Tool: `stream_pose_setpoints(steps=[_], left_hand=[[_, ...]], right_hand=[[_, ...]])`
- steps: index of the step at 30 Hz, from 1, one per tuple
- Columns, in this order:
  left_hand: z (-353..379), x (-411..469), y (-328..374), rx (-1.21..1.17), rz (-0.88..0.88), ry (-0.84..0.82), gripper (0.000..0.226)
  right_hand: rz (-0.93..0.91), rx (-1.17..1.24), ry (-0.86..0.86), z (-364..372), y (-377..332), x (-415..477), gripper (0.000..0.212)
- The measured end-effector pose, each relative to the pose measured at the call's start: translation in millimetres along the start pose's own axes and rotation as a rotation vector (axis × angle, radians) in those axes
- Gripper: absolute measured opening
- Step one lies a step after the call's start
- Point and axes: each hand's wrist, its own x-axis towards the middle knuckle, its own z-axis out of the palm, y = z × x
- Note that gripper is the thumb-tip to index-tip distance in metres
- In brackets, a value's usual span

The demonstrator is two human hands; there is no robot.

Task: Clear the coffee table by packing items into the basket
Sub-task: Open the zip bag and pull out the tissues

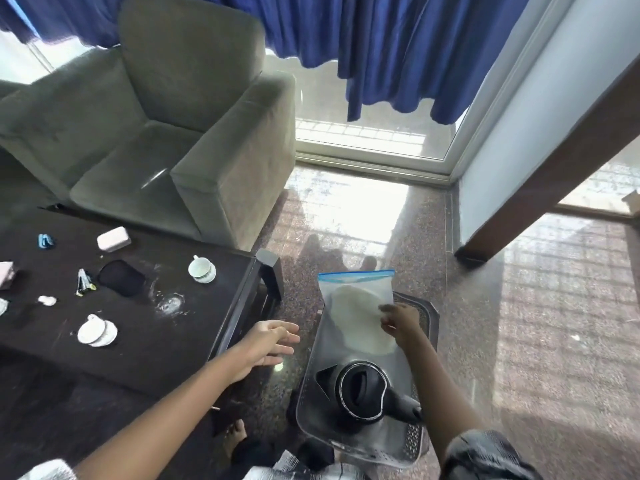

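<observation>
Far left: coffee table (156, 344) not cleared. On it are a blue clip (46, 241), a pink block (113, 239), a small packet (83, 283), a black pouch (121, 277), an upright white cup (202, 269) near the right edge, and a second white cup (97, 331) nearer you. That one is blurred into a saucer-like piece and hard to separate. Bits at the left frame edge are cut off and can't be named.

Your left arm comes in from lower left, forearm bare, stretched past the table's right corner. Your left hand (268, 342) has straight, spread fingers and holds nothing. It hovers over the floor gap between table and basket.

The grey basket (414, 439) sits on the floor just right of the table. Its walls are perforated and its near rim is partly hidden by your clothing. A black kettle (360, 389) sits in its near half, lid facing the camera, handle toward lower right. The zip bag (356, 306) stands upright over the far half, blue seal strip on top. It holds something pale and round; can't tell what. Its lower end drops behind the kettle, so contact with the basket floor is unclear.

Your right arm comes in from lower right. Your right hand (398, 320) has curled fingers pinching the bag's right edge. The bag is apart from your left hand.
</observation>
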Motion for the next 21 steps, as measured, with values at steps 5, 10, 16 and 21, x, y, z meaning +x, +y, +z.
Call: stream_pose_setpoints(steps=[5, 10, 16, 21], left_hand=[[-24, -15, -14, -0.128, 0.029, 0.013, 0.025], [-75, -39, -35, -0.469, 0.043, 0.139, 0.037], [-181, -86, -77, -0.801, 0.057, 0.095, 0.044], [-268, -131, -138, -0.921, 0.187, 0.099, 0.041]], right_hand=[[-0.109, 0.007, -0.148, 33, -54, -63, 0.018], [0.001, 0.27, -0.423, 106, -50, -140, 0.014], [0.247, 0.399, -0.604, 221, 9, -225, 0.013], [0.276, 0.386, -0.685, 316, 61, -299, 0.022]])
